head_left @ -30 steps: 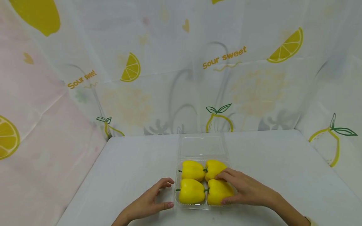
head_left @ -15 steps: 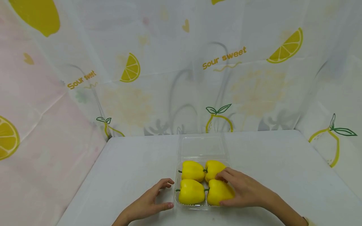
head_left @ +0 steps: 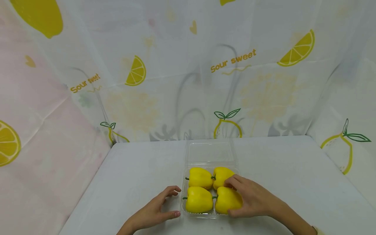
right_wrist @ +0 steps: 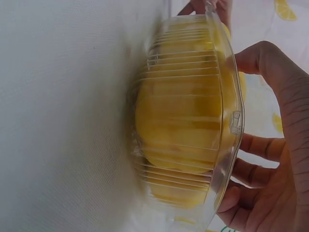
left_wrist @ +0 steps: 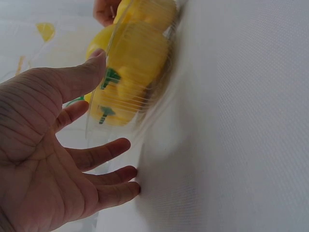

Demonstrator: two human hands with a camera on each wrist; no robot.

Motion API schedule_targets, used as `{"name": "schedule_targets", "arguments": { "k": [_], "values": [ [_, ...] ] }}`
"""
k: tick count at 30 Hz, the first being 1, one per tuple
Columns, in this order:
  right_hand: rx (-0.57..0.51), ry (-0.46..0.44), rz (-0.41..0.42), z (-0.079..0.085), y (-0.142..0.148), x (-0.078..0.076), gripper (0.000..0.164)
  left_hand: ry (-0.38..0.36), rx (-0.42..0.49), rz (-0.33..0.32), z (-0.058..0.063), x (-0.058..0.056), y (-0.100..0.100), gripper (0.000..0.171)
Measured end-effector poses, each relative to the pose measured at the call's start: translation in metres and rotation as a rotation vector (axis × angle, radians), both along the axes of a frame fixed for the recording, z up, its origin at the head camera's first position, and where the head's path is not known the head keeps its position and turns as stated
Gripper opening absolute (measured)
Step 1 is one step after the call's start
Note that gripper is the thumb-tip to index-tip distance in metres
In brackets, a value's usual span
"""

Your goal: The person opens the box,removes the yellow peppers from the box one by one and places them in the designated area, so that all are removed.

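Note:
Two rows of yellow bell peppers with green stems lie in a clear plastic clamshell container (head_left: 196, 215) in the head view. My right hand (head_left: 254, 199) holds the front right bell pepper (head_left: 227, 199), with the thumb on its near side and curled fingers at its far side. The right wrist view shows that hand reaching over the container's ribbed wall (right_wrist: 183, 116). Left of the container, my left hand (head_left: 154, 210) holds nothing; its fingers are loosely bent and spread, with the thumb apart. The front left bell pepper (head_left: 199, 199) is nearest to it.
The container's clear lid (head_left: 211, 152) lies folded back behind the bell peppers. Everything rests on a white table (head_left: 141, 163). A lemon-print cloth (head_left: 170, 107) hangs along the table's back and sides.
My right hand has shifted slightly, its thumb moving a little left and down along the front right bell pepper. The left hand, bell peppers and container look the same.

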State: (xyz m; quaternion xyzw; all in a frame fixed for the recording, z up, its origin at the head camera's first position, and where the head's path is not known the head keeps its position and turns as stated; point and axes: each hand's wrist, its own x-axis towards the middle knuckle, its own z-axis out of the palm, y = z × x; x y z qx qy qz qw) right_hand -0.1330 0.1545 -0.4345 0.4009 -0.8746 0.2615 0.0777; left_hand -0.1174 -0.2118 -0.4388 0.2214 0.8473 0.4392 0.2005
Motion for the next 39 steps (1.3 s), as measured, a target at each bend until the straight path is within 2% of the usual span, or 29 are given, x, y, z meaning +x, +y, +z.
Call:
{"name": "schedule_targets", "arguments": {
  "k": [14, 27, 34, 39],
  "values": [
    [-0.001, 0.001, -0.028, -0.001, -0.002, -0.001, 0.064, -0.002, -0.008, 0.004, 0.001, 0.000, 0.000, 0.058],
    [-0.074, -0.046, -0.012, 0.007, 0.002, 0.000, 0.065, 0.010, -0.005, 0.001, -0.001, 0.000, -0.001, 0.059],
    [-0.136, 0.028, 0.001, 0.020, 0.011, 0.002, 0.067, 0.001, -0.010, 0.004, -0.001, 0.000, -0.002, 0.058],
    [-0.176, 0.086, -0.019, 0.030, 0.020, 0.002, 0.068, 0.006, -0.008, 0.000, -0.001, 0.000, -0.002, 0.058]
  ]
}}
